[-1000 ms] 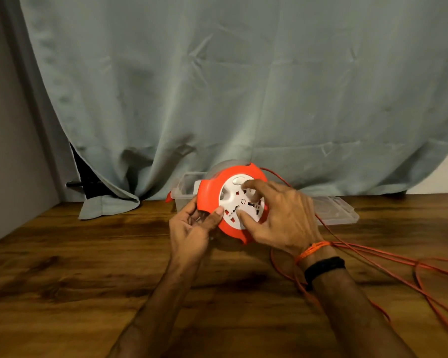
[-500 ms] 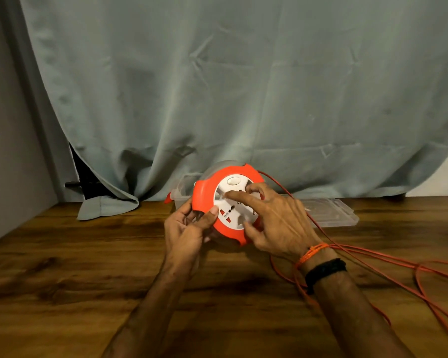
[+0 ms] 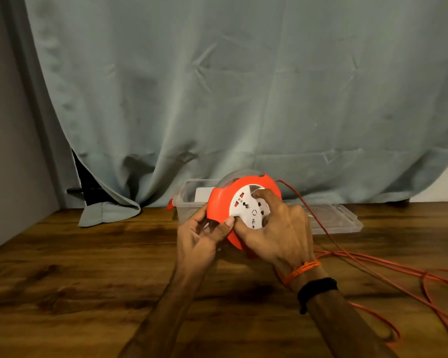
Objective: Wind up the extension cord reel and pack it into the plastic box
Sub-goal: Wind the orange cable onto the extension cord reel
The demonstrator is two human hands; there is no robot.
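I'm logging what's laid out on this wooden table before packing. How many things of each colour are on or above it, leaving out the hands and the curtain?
Orange: 2, the round orange-and-white plastic cord reel and the loose thin orange cord.
Clear: 2, the clear plastic box and its flat clear plastic lid.
Total: 4.

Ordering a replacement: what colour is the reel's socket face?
White socket face, orange rim; head view.

I can read no text or numbers; marks on the reel's white socket face [image 3: 248, 208] seem too blurred.
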